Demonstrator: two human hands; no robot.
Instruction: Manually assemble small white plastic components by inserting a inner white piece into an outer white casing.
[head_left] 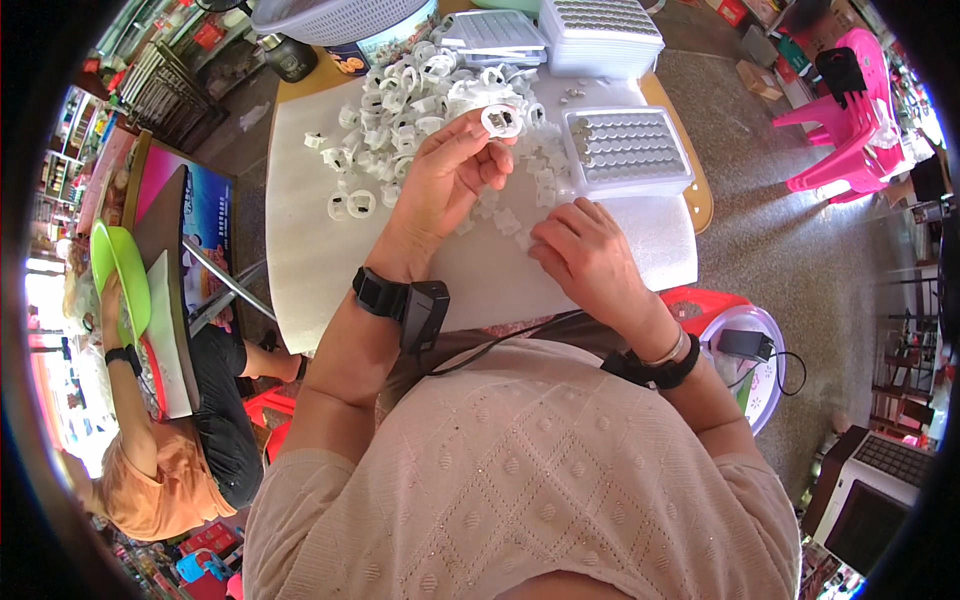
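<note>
My left hand (448, 180) is raised over the table, pinching a round white plastic part (513, 128) with a dark metal piece at its centre. Lower and to the right, my right hand (592, 262) hovers at or on the white table covering (340, 285), its fingers curled together. Whatever those fingers hold, if anything, is hidden. Small translucent plastic pieces (508, 222) lie scattered between the two hands. Beyond my left hand spreads a heap of similar white parts (385, 125). A clear tray (632, 186) with rows of small metallic pieces sits just past my right hand.
Stacked trays (605, 45) stand at the far right of the table, beside white lidded trays (492, 38). A grey basket (340, 22) is at the far left. A pink chair (860, 120) stands right. Another person (165, 465) sits at left with a green basin (128, 280).
</note>
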